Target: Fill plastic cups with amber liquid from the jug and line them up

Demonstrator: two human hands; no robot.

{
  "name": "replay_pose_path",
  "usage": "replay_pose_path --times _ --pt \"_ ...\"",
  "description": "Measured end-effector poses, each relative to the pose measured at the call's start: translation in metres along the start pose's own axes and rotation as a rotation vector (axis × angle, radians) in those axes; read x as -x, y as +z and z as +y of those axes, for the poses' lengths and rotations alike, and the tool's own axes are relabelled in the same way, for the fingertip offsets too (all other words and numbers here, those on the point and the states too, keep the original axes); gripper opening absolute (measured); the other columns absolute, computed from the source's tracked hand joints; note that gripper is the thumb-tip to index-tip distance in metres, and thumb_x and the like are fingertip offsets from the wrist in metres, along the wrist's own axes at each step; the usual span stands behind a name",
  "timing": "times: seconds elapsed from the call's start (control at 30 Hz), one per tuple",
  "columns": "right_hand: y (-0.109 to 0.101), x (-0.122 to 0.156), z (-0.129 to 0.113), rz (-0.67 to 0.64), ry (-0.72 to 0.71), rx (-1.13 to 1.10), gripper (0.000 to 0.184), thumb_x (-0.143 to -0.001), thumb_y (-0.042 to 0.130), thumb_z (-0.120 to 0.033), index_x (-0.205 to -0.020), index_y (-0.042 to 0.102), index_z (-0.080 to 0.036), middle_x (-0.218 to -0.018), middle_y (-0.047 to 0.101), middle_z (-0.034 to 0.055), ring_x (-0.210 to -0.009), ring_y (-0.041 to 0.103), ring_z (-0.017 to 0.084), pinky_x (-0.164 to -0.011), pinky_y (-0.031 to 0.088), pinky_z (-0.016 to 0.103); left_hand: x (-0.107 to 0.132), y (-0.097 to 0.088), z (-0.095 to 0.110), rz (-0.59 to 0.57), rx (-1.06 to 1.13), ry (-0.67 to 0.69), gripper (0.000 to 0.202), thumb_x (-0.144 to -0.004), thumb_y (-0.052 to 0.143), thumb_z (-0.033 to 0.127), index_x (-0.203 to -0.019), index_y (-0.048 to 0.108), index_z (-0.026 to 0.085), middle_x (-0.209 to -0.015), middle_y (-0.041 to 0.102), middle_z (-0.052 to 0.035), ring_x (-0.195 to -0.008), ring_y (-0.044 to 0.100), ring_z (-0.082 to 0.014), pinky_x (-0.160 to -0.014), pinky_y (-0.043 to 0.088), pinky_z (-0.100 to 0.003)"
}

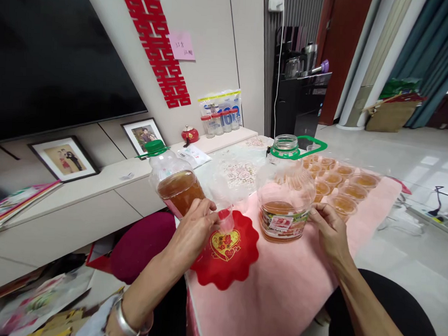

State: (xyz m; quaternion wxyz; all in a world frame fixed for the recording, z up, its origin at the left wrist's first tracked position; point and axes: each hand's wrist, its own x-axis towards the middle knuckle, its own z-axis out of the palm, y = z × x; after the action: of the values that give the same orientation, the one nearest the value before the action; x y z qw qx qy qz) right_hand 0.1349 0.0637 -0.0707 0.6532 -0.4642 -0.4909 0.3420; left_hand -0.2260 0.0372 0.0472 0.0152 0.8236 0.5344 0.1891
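Above a red scalloped tray (244, 258) with a gold heart, my left hand (197, 224) pinches a small clear plastic cup (226, 221). My right hand (328, 234) is at the lower right side of an uncapped clear plastic jug (285, 200), its fingers closed together. Whether something small is between those fingers is hidden. Amber liquid fills the bottom part of this jug, and its green handle (316, 142) sticks out to the right. Beyond my left hand stands a second jug (180, 188) of amber liquid with a green cap (155, 146).
Several filled clear cups (343, 205) stand close together on the right of the pink cloth (270, 294). Behind lie clear plastic film and a white packet (195, 157). Red-lidded jars (222, 123) and picture frames (64, 157) line the cabinet. A maroon stool (139, 246) is at left.
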Motion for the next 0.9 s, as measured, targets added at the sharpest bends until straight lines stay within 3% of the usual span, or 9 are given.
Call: replay_pose_path --times 0.13,0.27,0.4,0.53,0.6,0.7,0.83,0.9 --pt "0.004 -0.002 -0.001 -0.113 0.026 -0.123 0.045 -0.103 0.074 -0.056 -0.129 0.072 -0.02 -0.127 0.075 0.0087 -0.117 0.072 0.026 -0.108 0.057 0.052 0.018 0.018 -0.004 -0.042 -0.012 -0.009 0.027 -0.1 0.061 0.024 -0.08 0.079 0.023 -0.112 0.069 -0.0069 -0.098 0.052 -0.0192 -0.084 0.05 -0.032" --pt "0.006 -0.003 -0.005 -0.223 0.039 -0.198 0.064 -0.099 0.075 -0.064 -0.147 0.066 -0.023 -0.15 0.069 0.0129 -0.141 0.064 0.033 -0.125 0.044 0.064 0.028 0.024 -0.006 -0.057 -0.01 -0.023 0.035 -0.105 0.051 0.022 -0.086 0.081 0.024 -0.113 0.069 -0.0073 -0.098 0.053 -0.019 -0.087 0.052 -0.033" --pt "0.007 -0.002 -0.018 -0.284 0.031 -0.177 0.076 -0.092 0.084 -0.063 -0.154 0.062 -0.026 -0.164 0.06 0.0138 -0.152 0.056 0.035 -0.13 0.039 0.065 0.034 0.023 -0.007 -0.076 -0.004 -0.035 0.031 -0.105 0.053 0.025 -0.095 0.083 0.025 -0.123 0.071 -0.0094 -0.107 0.059 -0.022 -0.092 0.058 -0.036" --pt "0.01 -0.002 -0.031 -0.324 0.039 -0.13 0.094 -0.079 0.093 -0.065 -0.159 0.058 -0.032 -0.168 0.056 0.0108 -0.158 0.05 0.037 -0.131 0.042 0.059 0.037 0.014 -0.002 -0.086 0.002 -0.067 0.022 -0.098 0.066 0.027 -0.113 0.081 0.023 -0.132 0.07 -0.0128 -0.118 0.061 -0.0286 -0.104 0.061 -0.047" --pt "0.011 -0.003 -0.036 -0.344 0.043 -0.108 0.102 -0.073 0.098 -0.066 -0.161 0.056 -0.034 -0.169 0.056 0.0093 -0.16 0.047 0.037 -0.132 0.041 0.057 0.035 0.007 0.008 -0.091 0.028 -0.113 0.03 -0.094 0.071 0.027 -0.123 0.079 0.023 -0.139 0.068 -0.014 -0.124 0.059 -0.0326 -0.111 0.06 -0.056" --pt "0.013 -0.006 -0.041 -0.374 0.048 -0.073 0.11 -0.068 0.101 -0.063 -0.163 0.053 -0.034 -0.17 0.054 0.01 -0.162 0.045 0.038 -0.133 0.041 0.059 0.029 -0.003 0.035 -0.121 0.167 -0.289 0.048 -0.087 0.079 0.028 -0.134 0.076 0.02 -0.149 0.063 -0.0171 -0.136 0.054 -0.039 -0.124 0.051 -0.067" --pt "0.014 -0.011 -0.043 -0.407 0.07 -0.046 0.117 -0.068 0.102 -0.061 -0.167 0.047 -0.034 -0.173 0.05 0.0111 -0.161 0.045 0.039 -0.131 0.042 0.061 0.015 0.003 0.082 -0.123 0.337 -0.389 0.079 -0.085 0.08 0.033 -0.159 0.056 0.018 -0.165 0.052 -0.0159 -0.153 0.048 -0.039 -0.138 0.04 -0.066" --pt "0.014 -0.013 -0.043 -0.421 0.082 -0.042 0.121 -0.067 0.102 -0.063 -0.169 0.044 -0.034 -0.175 0.047 0.0116 -0.161 0.046 0.04 -0.133 0.039 0.062 0.006 0.017 0.105 -0.097 0.586 -0.468 0.103 -0.078 0.086 0.033 -0.168 0.039 0.013 -0.178 0.034 -0.0182 -0.169 0.03 -0.0393 -0.145 0.025 -0.065"
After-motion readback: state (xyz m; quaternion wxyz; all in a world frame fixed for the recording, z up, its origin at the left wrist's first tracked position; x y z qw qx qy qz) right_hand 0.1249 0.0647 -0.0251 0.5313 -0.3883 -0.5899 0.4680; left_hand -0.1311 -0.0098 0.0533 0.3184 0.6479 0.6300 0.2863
